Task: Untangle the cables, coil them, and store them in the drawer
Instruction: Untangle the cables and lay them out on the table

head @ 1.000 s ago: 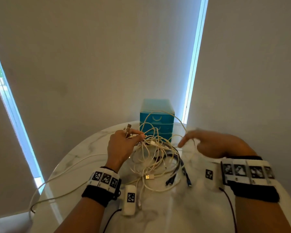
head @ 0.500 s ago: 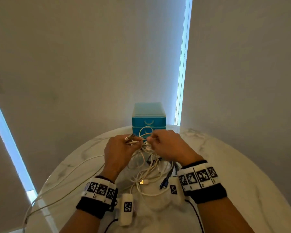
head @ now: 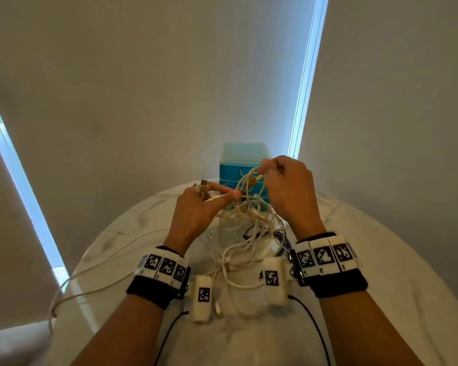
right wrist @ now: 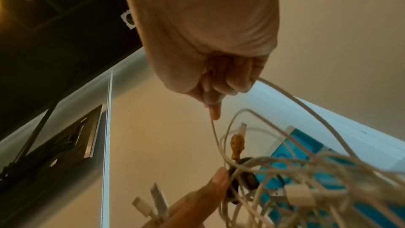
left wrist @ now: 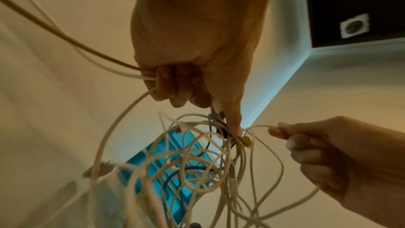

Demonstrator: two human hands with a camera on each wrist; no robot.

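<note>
Left of the teal drawer unit (head: pixel 245 165), two white cable strands (head: pixel 109 262) run long and low across the marble table (head: pixel 381 273), out past its edge. Nearer the drawer unit, the left hand (head: pixel 196 212) has its fingers curled round several white cables, plug ends sticking up and away from the person, index finger pointing toward the tangle (head: pixel 249 228). That tangle of white and dark cables hangs in loose loops before the drawer unit's front, down to the table. Just right, the right hand (head: pixel 288 188) pinches one white strand, lifted to the drawer unit's upper part.
</note>
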